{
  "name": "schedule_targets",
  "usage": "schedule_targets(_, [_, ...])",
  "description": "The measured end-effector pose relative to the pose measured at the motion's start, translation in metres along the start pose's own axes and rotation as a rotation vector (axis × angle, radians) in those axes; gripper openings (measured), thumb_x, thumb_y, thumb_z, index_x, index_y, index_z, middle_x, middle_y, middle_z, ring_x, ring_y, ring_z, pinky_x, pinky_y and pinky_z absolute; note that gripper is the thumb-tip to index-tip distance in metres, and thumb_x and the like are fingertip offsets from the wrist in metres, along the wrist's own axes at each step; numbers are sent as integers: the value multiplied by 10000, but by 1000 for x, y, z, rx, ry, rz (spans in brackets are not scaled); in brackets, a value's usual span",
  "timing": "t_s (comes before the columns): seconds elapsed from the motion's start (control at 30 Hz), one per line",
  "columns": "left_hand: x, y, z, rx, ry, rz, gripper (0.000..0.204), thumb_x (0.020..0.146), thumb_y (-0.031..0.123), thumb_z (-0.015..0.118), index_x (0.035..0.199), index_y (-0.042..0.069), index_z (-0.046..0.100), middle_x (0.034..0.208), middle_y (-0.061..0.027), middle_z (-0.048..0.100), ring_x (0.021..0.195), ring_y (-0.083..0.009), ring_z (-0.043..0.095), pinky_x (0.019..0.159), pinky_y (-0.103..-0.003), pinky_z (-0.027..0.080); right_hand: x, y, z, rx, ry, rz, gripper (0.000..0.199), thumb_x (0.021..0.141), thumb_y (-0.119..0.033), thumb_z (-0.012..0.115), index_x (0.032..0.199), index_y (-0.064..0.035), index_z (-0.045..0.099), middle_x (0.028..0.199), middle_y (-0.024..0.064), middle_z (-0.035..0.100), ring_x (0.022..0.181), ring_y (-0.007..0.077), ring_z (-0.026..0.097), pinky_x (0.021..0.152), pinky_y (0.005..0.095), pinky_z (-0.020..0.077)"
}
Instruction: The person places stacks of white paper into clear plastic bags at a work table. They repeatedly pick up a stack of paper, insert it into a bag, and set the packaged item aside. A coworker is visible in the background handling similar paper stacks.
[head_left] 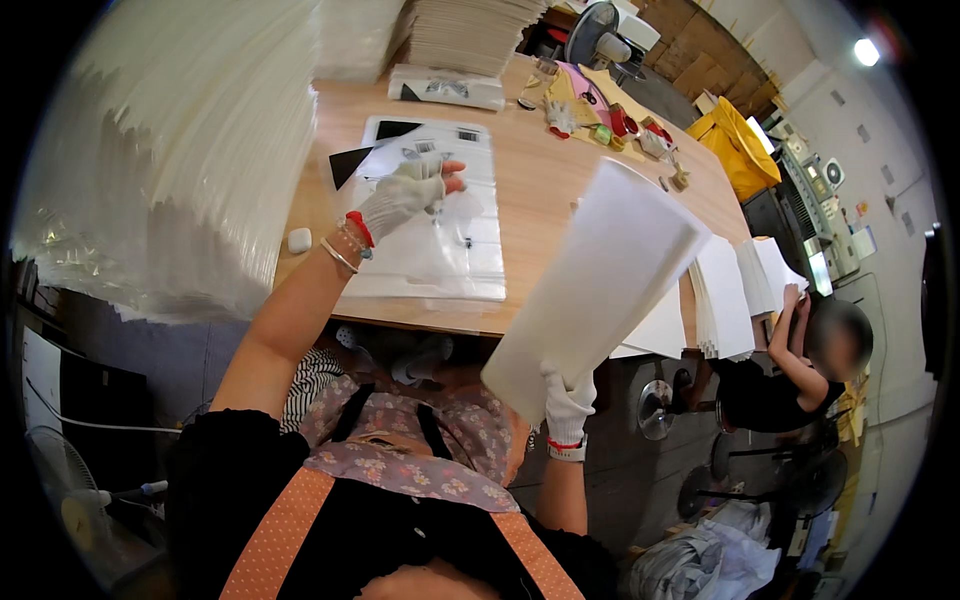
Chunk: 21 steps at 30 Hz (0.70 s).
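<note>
My left hand (405, 192), in a white knit glove with bare fingertips, is over a stack of printed clear plastic bags (440, 270) on the table. Its fingers are bent onto the top bag, whose film is lifted and skewed, with a black corner (349, 167) sticking out at the left. In my gloved right hand (568, 405) is a folded white sheet (600, 280), gripped at its lower end and held up tilted off the table's front edge. The fingers behind the sheet are hidden.
Tall stacks of clear plastic bags (190, 150) crowd the left. Piles of white sheets (722, 300) lie on the right, near a seated co-worker (790, 370). Tape rolls and scissors (588, 97) lie at the back of the wooden table (530, 140), beside a yellow bag (738, 150).
</note>
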<state>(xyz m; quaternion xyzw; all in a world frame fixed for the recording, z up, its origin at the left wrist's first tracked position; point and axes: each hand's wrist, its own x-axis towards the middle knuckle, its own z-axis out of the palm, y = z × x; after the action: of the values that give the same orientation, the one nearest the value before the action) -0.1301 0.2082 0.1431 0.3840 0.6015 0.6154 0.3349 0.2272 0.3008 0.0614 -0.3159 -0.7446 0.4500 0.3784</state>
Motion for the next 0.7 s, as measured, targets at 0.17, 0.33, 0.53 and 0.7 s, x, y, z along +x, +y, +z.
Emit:
schedule_targets(0.17, [7, -6, -1, -20, -1, 147, 361, 953, 247, 515, 1250, 45, 548, 1080, -3, 651, 816, -41, 527, 737, -202, 447, 20, -29, 8, -768, -299, -288, 272, 779, -119, 603, 1049, -112, 632, 981, 129, 646, 792, 338, 633, 698, 396, 523])
schedule_targets(0.33, [-54, -58, 142, 885, -126, 597, 226, 813, 183, 578, 994, 48, 572, 1096, -135, 615, 830, -272, 621, 744, -365, 504, 57, 30, 51, -915, -595, -274, 349, 820, -218, 602, 1144, -95, 557, 1009, 120, 627, 881, 327, 611, 761, 414, 489])
schedule_targets(0.53, [-60, -105, 89, 661, 58, 253, 164, 742, 115, 654, 880, 50, 590, 941, -131, 634, 719, -264, 611, 645, -365, 505, 87, 11, 94, -702, -140, 122, 593, 789, -338, 688, 1248, -43, 453, 1123, 209, 589, 1018, 341, 588, 851, 395, 470])
schedule_targets(0.7, [-76, -158, 41, 714, 194, 806, 268, 792, 82, 599, 1059, 71, 570, 966, -71, 637, 718, -179, 590, 630, -350, 502, 120, 81, 133, -828, -385, 305, 599, 853, -275, 569, 1371, -104, 322, 1075, 235, 612, 938, 405, 615, 776, 469, 487])
